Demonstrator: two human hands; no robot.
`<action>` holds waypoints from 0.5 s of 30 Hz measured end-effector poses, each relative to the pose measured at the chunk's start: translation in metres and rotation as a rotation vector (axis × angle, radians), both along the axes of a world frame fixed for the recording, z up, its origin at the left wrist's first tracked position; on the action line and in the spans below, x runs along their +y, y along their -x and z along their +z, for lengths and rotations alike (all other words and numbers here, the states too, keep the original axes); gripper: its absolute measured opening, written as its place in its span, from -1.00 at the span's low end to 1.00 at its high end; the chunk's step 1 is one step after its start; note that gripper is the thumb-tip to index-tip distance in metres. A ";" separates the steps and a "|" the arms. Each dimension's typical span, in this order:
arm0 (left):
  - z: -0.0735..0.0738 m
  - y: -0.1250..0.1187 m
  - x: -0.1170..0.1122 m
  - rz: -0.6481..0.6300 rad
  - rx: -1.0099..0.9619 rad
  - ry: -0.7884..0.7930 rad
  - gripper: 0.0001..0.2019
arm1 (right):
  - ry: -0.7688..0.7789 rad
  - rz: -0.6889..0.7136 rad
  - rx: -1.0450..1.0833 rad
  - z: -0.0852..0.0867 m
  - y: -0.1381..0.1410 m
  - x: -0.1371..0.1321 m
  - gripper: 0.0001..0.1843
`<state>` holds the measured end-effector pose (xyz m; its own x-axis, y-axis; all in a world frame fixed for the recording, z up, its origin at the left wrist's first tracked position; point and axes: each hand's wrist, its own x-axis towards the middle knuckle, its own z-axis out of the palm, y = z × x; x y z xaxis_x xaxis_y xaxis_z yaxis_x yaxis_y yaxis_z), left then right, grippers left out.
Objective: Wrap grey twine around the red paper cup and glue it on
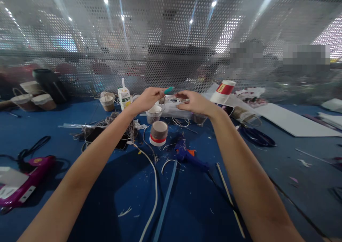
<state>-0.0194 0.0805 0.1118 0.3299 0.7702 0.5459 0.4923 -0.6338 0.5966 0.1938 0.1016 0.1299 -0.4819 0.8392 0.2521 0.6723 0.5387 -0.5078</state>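
Note:
My left hand (150, 98) is closed around a small teal object (168, 90) that sticks out past its fingertips; its exact kind is unclear. To its right, my right hand (192, 102) has curled fingers with a gap between thumb and fingers, and I see nothing clearly held there. Both hands are raised over a translucent plastic tray or bag (173, 111) with white items. Below the left hand stands a small cup with a handle (154, 116). Nearer me is a paper cup wrapped in grey-brown twine (159, 132), with a red and white band at its bottom.
A blue glue gun (188, 155) lies mid-table, near a white cable (155, 185) and a pale stick (229, 199). Tangled twine (113, 122) and a drink carton (124, 98) are left. A magenta device (26, 181), red-white cups (224, 90) and a white board (296, 120) lie around.

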 end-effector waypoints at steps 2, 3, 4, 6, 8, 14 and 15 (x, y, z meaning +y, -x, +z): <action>-0.002 -0.002 0.002 -0.040 -0.020 0.013 -0.67 | 0.014 0.076 0.119 -0.003 0.013 -0.008 -0.40; -0.003 -0.003 0.002 -0.071 -0.038 0.019 -0.67 | 0.015 0.101 0.175 -0.006 0.018 -0.010 -0.37; -0.004 -0.005 0.002 -0.099 -0.058 0.019 -0.67 | 0.013 0.118 0.229 -0.009 0.024 -0.012 -0.37; -0.005 -0.009 0.001 -0.128 -0.091 0.021 -0.69 | 0.021 0.134 0.317 -0.014 0.031 -0.011 -0.47; -0.007 -0.011 0.000 -0.120 -0.096 0.032 -0.69 | 0.061 0.143 0.371 -0.018 0.034 -0.010 -0.62; -0.010 -0.012 0.003 -0.064 -0.086 0.076 -0.67 | 0.323 0.100 0.404 -0.023 0.027 -0.003 -0.80; -0.011 -0.011 0.004 -0.041 -0.095 0.080 -0.66 | 0.366 0.070 0.402 -0.024 0.025 -0.001 -0.82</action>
